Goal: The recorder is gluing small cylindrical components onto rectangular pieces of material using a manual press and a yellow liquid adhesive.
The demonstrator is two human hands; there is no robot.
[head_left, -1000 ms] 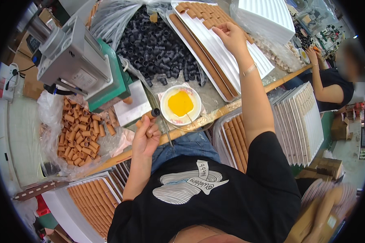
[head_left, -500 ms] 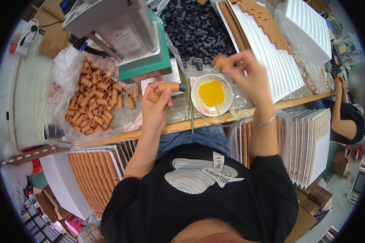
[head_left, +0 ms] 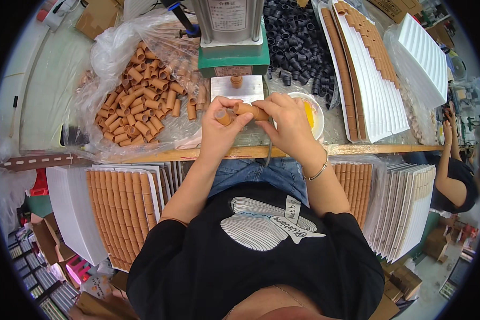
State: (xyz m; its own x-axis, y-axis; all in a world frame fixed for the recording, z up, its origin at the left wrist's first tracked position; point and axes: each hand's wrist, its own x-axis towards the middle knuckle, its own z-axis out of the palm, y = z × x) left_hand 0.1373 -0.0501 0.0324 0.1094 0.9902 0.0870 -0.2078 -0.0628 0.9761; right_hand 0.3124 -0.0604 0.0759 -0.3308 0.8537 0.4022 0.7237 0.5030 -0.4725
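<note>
My left hand (head_left: pixel 218 130) grips two tan tubes. One tube (head_left: pixel 222 117) points up between thumb and palm. The other tube (head_left: pixel 242 108) lies crosswise in the fingertips. Closed on a tan cap-like piece (head_left: pixel 260 113) at that tube's right end is my right hand (head_left: pixel 292 124). Tube and cap meet end to end; the joint is partly covered by fingers. Just beyond both hands, a small tan piece (head_left: pixel 236 82) is on the metal plate (head_left: pixel 221 90) under the press. Behind my right hand, a white bowl (head_left: pixel 319 124) of yellow liquid is partly hidden.
The press with its green block (head_left: pixel 232 60) stands straight ahead. Loose tan tubes (head_left: pixel 144 98) lie on clear plastic at left. A heap of black fittings (head_left: pixel 298 45) is at back right, beside white ridged trays (head_left: pixel 376 98). Another person's arm (head_left: pixel 446 141) shows far right.
My right hand has come left from above the bowl, bringing the tan cap onto the crosswise tube. That tube's black end, visible before, is now covered. The whole view has shifted.
</note>
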